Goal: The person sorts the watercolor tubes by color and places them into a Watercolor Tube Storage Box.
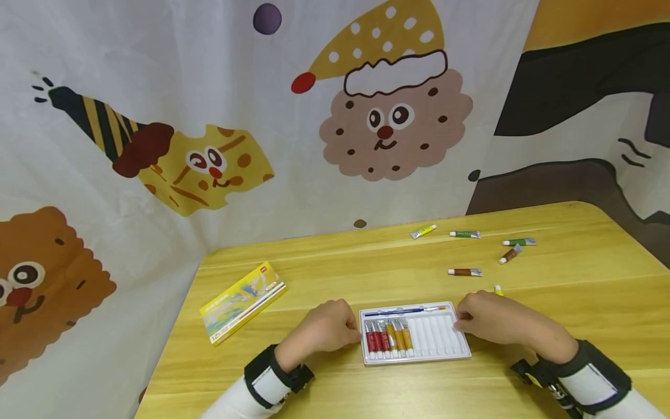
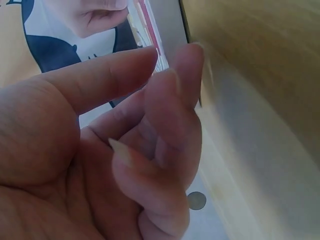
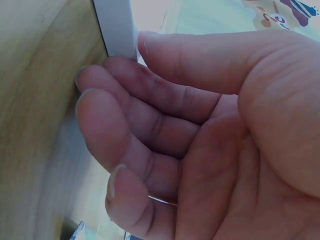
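A white plastic paint tray (image 1: 419, 361) lies on the table between the two hands. Three red paint tubes (image 1: 377, 342) and three ochre ones (image 1: 400, 340) fill the left slots, while the right slots show bare. A blue-handled paintbrush (image 1: 403, 311) lies in the top groove. At the tray's left edge, my left hand (image 1: 331, 327) pinches the rim between thumb and curled fingers. My right hand (image 1: 489, 317) grips the opposite edge; the right wrist view shows the thumb (image 3: 195, 57) and index finger at the tray's white side wall (image 3: 116, 30).
A yellow paint box (image 1: 243, 302) lies at the left. Loose tubes are scattered at the back right: yellow (image 1: 423, 231), green (image 1: 464, 234), another green (image 1: 519, 242), and two brown (image 1: 464, 272). A yellow tube (image 1: 498, 290) is partly hidden behind the right hand. A printed curtain (image 1: 293, 192) hangs behind the table.
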A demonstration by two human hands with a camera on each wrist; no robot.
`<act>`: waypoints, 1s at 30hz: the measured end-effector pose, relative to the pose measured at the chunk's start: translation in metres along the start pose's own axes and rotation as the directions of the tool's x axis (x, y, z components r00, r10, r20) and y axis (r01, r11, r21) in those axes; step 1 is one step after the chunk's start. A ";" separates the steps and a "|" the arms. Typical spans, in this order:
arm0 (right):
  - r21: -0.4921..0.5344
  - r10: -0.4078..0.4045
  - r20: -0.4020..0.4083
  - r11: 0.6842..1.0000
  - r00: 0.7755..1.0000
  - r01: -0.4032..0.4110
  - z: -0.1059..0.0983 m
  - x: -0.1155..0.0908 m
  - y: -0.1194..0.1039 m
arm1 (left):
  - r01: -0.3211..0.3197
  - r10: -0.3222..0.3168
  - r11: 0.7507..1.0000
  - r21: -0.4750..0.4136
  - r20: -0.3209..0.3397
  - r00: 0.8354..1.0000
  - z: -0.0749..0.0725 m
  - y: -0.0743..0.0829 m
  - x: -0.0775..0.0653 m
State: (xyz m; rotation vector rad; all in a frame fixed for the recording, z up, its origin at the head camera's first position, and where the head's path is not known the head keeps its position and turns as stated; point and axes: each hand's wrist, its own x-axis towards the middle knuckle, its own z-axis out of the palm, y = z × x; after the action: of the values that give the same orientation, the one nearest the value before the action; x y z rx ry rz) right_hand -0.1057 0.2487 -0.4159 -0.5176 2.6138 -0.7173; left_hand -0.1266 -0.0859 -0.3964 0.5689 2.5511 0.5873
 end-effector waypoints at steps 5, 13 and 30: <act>0.001 0.005 0.001 1.000 1.000 -0.005 0.001 0.000 0.000 | 0.001 -0.001 1.000 -0.017 -0.008 1.000 0.004 -0.002 0.001; -0.011 -0.018 -0.001 1.000 1.000 0.018 -0.004 -0.001 0.000 | -0.003 0.003 0.998 -0.057 -0.003 1.000 0.008 -0.002 0.002; -0.124 0.016 -0.472 0.989 0.881 -0.085 -0.071 -0.005 0.035 | -0.010 0.010 0.991 -0.133 0.003 1.000 0.011 -0.006 0.004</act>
State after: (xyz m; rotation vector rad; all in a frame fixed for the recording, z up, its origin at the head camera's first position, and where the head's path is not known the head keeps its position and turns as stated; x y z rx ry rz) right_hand -0.1415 0.3074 -0.3769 -0.3415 3.1388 -0.7161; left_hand -0.1260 -0.0864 -0.4093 0.5354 2.4840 0.7524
